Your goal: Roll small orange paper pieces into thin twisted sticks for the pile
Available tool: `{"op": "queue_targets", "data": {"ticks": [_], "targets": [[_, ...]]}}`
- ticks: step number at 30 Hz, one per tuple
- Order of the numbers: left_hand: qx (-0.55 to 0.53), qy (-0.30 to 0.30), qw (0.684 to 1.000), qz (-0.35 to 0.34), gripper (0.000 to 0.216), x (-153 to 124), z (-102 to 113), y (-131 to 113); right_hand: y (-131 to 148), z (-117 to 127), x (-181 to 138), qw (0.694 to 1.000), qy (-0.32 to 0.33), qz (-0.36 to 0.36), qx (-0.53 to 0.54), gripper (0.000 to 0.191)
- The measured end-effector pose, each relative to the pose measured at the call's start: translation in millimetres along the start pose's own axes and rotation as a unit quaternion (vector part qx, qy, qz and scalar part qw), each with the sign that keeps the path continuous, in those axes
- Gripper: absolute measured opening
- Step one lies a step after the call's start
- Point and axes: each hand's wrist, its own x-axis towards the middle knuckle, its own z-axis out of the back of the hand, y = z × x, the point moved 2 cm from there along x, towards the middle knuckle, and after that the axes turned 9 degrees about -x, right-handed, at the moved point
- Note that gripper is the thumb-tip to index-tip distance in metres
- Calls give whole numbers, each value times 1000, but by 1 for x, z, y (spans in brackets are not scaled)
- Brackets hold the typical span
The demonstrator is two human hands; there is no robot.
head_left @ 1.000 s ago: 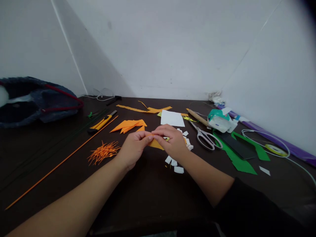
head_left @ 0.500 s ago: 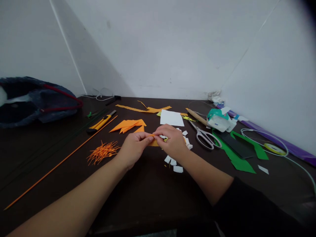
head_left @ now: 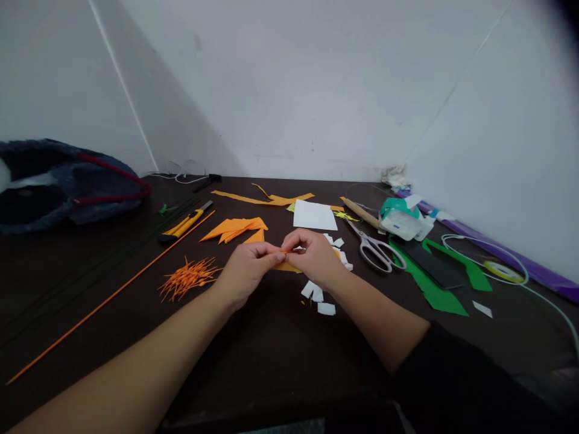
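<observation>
My left hand [head_left: 246, 271] and my right hand [head_left: 314, 258] meet fingertip to fingertip over the dark table [head_left: 253, 355]. Both pinch a small piece of orange paper [head_left: 286, 260] between thumb and fingers; most of it is hidden by the fingers. Several white paper scraps [head_left: 319, 298] lie just under and beside my right hand. A heap of thin orange paper slivers [head_left: 187, 278] lies left of my left hand. Folded orange paper pieces [head_left: 237, 229] sit just beyond the hands.
Scissors [head_left: 375, 248], a white sheet [head_left: 315, 215], green paper cutouts [head_left: 436, 283] and a tape dispenser [head_left: 400, 218] lie to the right. A yellow utility knife [head_left: 185, 224], a long orange stick [head_left: 108, 298] and a dark bag [head_left: 63, 184] are on the left. White cable [head_left: 511, 265] runs along the right wall.
My right hand's fingers have shifted slightly left along the orange piece, closing in on my left fingertips. The hands sit marginally higher over the table. Nothing else has moved.
</observation>
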Motion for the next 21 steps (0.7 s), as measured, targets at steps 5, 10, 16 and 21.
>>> {"op": "queue_targets", "data": {"ticks": [5, 10, 16, 21], "targets": [[3, -28, 1000, -12, 12, 2, 1, -3, 3, 1, -1, 1000, -3, 18, -16, 15], [12, -43, 999, -24, 14, 1, 2, -4, 10, 3, -3, 991, -41, 108, -68, 11], [5, -43, 999, -14, 19, 0, 1, -2, 9, 1, -5, 961, -83, 194, -178, 12], [-34, -7, 999, 13, 16, 1, 1, 0, 8, 1, -6, 939, -94, 211, -255, 15]]}}
